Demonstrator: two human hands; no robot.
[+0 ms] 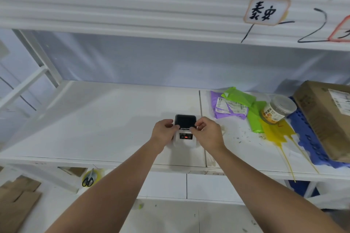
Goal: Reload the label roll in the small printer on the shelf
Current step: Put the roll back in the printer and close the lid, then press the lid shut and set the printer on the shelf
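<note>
Both hands, left (163, 132) and right (205, 132), pinch the small white printer's (185, 138) dark lid (185, 121); looks like lid-opening, next lift it gently

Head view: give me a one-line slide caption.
Both hands, left and right, grip the sides of the small white label printer on the white shelf, fingertips at its dark lid.

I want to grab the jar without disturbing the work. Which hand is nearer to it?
Right. The right hand is at the printer's right side, toward the jar; the left hand is beyond the printer, farther away.
</note>
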